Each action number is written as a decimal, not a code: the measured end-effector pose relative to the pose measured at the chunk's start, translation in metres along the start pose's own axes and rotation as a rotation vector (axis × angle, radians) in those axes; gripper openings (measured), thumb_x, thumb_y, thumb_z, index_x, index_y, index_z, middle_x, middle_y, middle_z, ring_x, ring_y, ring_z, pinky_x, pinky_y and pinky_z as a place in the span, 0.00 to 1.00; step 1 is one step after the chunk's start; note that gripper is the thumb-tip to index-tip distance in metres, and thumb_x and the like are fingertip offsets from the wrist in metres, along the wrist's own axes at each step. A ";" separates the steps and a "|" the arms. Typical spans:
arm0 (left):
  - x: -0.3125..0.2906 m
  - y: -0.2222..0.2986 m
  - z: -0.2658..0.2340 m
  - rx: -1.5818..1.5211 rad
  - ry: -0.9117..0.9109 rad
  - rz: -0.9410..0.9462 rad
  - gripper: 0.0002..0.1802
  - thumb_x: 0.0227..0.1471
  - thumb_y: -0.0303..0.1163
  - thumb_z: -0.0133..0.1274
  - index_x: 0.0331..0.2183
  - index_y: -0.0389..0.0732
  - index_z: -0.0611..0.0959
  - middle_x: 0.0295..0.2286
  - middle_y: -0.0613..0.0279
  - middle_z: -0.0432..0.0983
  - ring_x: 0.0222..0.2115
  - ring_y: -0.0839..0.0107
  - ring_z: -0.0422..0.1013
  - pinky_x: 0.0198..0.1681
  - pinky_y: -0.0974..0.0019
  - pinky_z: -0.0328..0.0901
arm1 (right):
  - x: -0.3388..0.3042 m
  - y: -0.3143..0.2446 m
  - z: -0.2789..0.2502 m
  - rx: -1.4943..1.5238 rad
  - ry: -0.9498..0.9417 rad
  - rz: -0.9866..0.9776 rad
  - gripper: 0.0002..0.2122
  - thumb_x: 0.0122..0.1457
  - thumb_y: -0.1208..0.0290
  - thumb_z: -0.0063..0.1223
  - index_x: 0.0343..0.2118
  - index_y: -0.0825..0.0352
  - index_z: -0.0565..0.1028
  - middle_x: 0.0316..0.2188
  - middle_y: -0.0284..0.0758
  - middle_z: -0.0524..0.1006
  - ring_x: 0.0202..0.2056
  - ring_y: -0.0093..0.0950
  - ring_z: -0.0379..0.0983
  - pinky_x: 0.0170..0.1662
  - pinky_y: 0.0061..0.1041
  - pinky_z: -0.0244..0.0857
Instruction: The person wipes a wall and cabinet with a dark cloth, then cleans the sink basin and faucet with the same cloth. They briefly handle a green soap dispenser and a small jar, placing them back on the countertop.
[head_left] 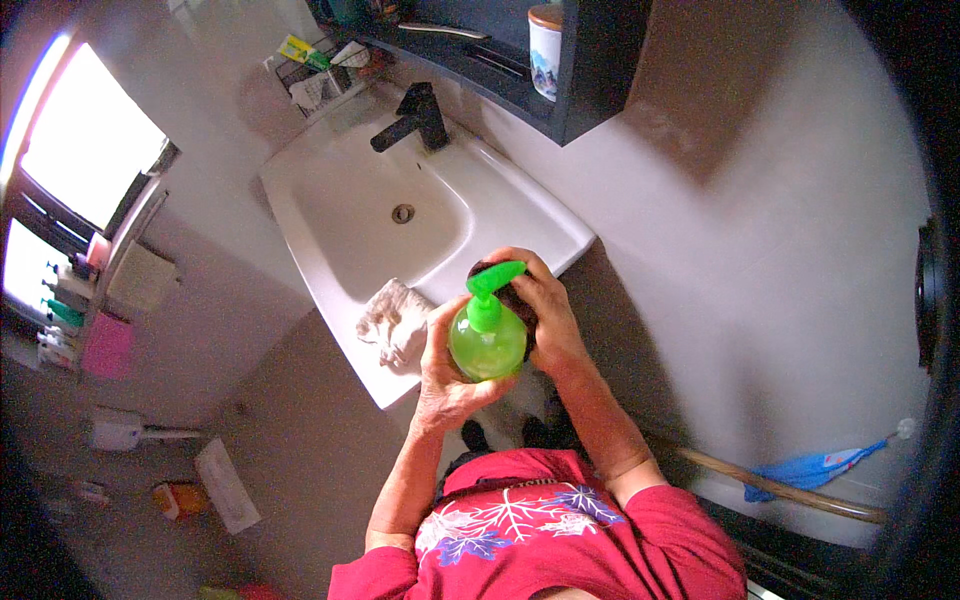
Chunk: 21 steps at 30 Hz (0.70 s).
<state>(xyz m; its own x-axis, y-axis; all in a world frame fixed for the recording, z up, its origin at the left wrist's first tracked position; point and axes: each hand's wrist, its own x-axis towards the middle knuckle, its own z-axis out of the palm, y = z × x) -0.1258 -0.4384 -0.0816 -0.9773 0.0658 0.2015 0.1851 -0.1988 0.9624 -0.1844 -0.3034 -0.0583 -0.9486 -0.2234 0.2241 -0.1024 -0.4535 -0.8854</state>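
A round green pump bottle [487,350] with a bright green pump head is held up in front of my body, past the sink's near edge. My left hand [446,392] wraps round its left side and lower part. On the other side my right hand [548,308] is closed on a dark brown item [524,318], pressed close to the bottle. Whether that item is a cloth or a sponge, I cannot tell, as the fingers and the pump hide much of it. A crumpled pale cloth [395,322] lies on the sink corner beside my left hand.
The white sink [320,225] has a black faucet [415,120] at its back. Above hangs a dark shelf [590,75] with a lidded cup [545,50]. A wire rack [315,75] is behind the sink. At right, a blue cloth [815,472] hangs by a wooden pole [780,485].
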 end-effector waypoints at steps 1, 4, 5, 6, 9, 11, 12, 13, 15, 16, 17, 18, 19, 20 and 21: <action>-0.001 0.000 -0.001 -0.027 0.034 -0.017 0.50 0.28 0.23 0.64 0.53 0.42 0.56 0.44 0.59 0.64 0.44 0.68 0.65 0.48 0.65 0.63 | -0.007 0.003 0.004 -0.103 0.049 -0.106 0.12 0.58 0.71 0.39 0.43 0.68 0.67 0.41 0.35 0.69 0.45 0.25 0.65 0.51 0.23 0.57; 0.000 0.001 -0.009 -0.102 0.073 0.032 0.50 0.27 0.22 0.63 0.54 0.42 0.55 0.43 0.59 0.65 0.44 0.68 0.66 0.47 0.65 0.63 | -0.033 0.011 0.016 -0.479 0.065 -0.434 0.12 0.54 0.70 0.44 0.42 0.67 0.68 0.48 0.44 0.64 0.50 0.38 0.61 0.55 0.34 0.51; 0.000 0.002 -0.013 -0.134 0.079 0.055 0.50 0.27 0.22 0.63 0.54 0.42 0.55 0.43 0.59 0.65 0.44 0.67 0.66 0.47 0.65 0.64 | -0.043 0.014 0.020 -0.587 0.065 -0.515 0.13 0.53 0.70 0.47 0.41 0.66 0.68 0.49 0.46 0.62 0.51 0.42 0.59 0.56 0.38 0.50; -0.002 0.004 -0.016 -0.230 0.065 -0.031 0.51 0.27 0.22 0.63 0.54 0.43 0.55 0.43 0.58 0.66 0.44 0.67 0.65 0.48 0.64 0.63 | -0.049 0.015 0.022 -0.684 0.029 -0.611 0.13 0.51 0.71 0.49 0.41 0.64 0.68 0.50 0.49 0.61 0.51 0.47 0.58 0.56 0.42 0.50; -0.006 0.007 -0.025 -0.224 0.004 0.037 0.52 0.27 0.26 0.68 0.53 0.43 0.56 0.43 0.58 0.66 0.45 0.67 0.65 0.48 0.64 0.62 | -0.054 0.020 0.030 -0.680 0.011 -0.687 0.15 0.52 0.70 0.49 0.43 0.64 0.66 0.50 0.49 0.61 0.51 0.45 0.59 0.54 0.42 0.52; -0.007 0.009 -0.031 -0.266 -0.043 -0.003 0.51 0.26 0.27 0.68 0.53 0.42 0.58 0.44 0.58 0.65 0.45 0.68 0.64 0.48 0.64 0.62 | -0.049 0.022 0.033 -0.541 0.048 -0.605 0.15 0.52 0.69 0.49 0.43 0.65 0.65 0.49 0.48 0.62 0.49 0.43 0.60 0.53 0.40 0.53; -0.009 0.010 -0.033 -0.288 -0.053 -0.029 0.49 0.27 0.26 0.67 0.52 0.41 0.60 0.45 0.58 0.65 0.46 0.69 0.64 0.50 0.64 0.61 | -0.046 0.022 0.034 -0.483 0.058 -0.566 0.15 0.53 0.70 0.48 0.43 0.66 0.65 0.48 0.47 0.63 0.48 0.40 0.61 0.53 0.37 0.54; -0.010 0.011 -0.036 -0.220 -0.054 0.000 0.48 0.27 0.27 0.67 0.52 0.40 0.60 0.45 0.59 0.65 0.46 0.69 0.64 0.50 0.65 0.61 | -0.043 0.023 0.036 -0.426 0.078 -0.526 0.15 0.53 0.71 0.46 0.44 0.67 0.64 0.46 0.46 0.65 0.47 0.36 0.62 0.52 0.33 0.55; -0.008 0.014 -0.041 -0.121 -0.074 0.049 0.48 0.27 0.27 0.67 0.52 0.39 0.61 0.45 0.59 0.65 0.46 0.69 0.63 0.50 0.65 0.60 | -0.038 0.022 0.041 -0.268 0.109 -0.411 0.15 0.53 0.73 0.43 0.44 0.67 0.64 0.45 0.43 0.66 0.46 0.32 0.63 0.52 0.31 0.55; -0.006 0.015 -0.042 -0.118 -0.087 0.045 0.49 0.27 0.27 0.67 0.53 0.39 0.61 0.45 0.60 0.65 0.47 0.69 0.62 0.51 0.65 0.59 | -0.036 0.021 0.043 -0.213 0.147 -0.346 0.14 0.54 0.75 0.42 0.45 0.67 0.64 0.44 0.40 0.67 0.46 0.29 0.64 0.53 0.30 0.55; -0.005 0.016 -0.043 -0.066 -0.067 0.058 0.49 0.28 0.27 0.67 0.54 0.39 0.61 0.45 0.60 0.64 0.48 0.69 0.62 0.51 0.65 0.59 | -0.035 0.020 0.045 -0.189 0.164 -0.308 0.14 0.54 0.76 0.41 0.45 0.67 0.64 0.44 0.40 0.67 0.46 0.29 0.64 0.53 0.29 0.55; -0.004 0.017 -0.044 -0.021 -0.062 0.068 0.50 0.28 0.27 0.66 0.55 0.39 0.60 0.46 0.60 0.64 0.48 0.68 0.61 0.52 0.64 0.59 | -0.035 0.019 0.048 -0.169 0.188 -0.276 0.14 0.54 0.76 0.41 0.45 0.68 0.64 0.44 0.40 0.67 0.45 0.29 0.64 0.53 0.29 0.55; -0.003 0.019 -0.044 0.012 -0.055 0.057 0.51 0.28 0.27 0.66 0.55 0.40 0.59 0.46 0.59 0.64 0.49 0.68 0.61 0.52 0.63 0.58 | -0.035 0.019 0.050 -0.148 0.206 -0.240 0.14 0.54 0.77 0.41 0.45 0.68 0.64 0.44 0.39 0.67 0.45 0.29 0.64 0.53 0.29 0.55; -0.004 0.020 -0.043 -0.066 -0.043 0.018 0.52 0.29 0.27 0.66 0.56 0.41 0.57 0.47 0.59 0.63 0.49 0.67 0.60 0.52 0.62 0.58 | -0.036 0.018 0.053 -0.192 0.236 -0.259 0.14 0.54 0.76 0.41 0.45 0.68 0.64 0.44 0.41 0.66 0.46 0.30 0.63 0.52 0.30 0.55; -0.007 0.021 -0.041 -0.155 -0.028 -0.044 0.53 0.30 0.27 0.66 0.57 0.41 0.56 0.48 0.58 0.62 0.50 0.67 0.60 0.53 0.61 0.57 | -0.037 0.018 0.056 -0.316 0.276 -0.322 0.14 0.55 0.76 0.41 0.45 0.68 0.64 0.44 0.41 0.66 0.46 0.31 0.63 0.52 0.30 0.55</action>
<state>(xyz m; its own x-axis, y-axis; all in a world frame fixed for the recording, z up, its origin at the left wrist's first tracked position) -0.1192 -0.4834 -0.0703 -0.9804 0.1044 0.1670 0.1220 -0.3437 0.9311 -0.1348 -0.3517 -0.0597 -0.8934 0.1395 0.4270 -0.4464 -0.1695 -0.8786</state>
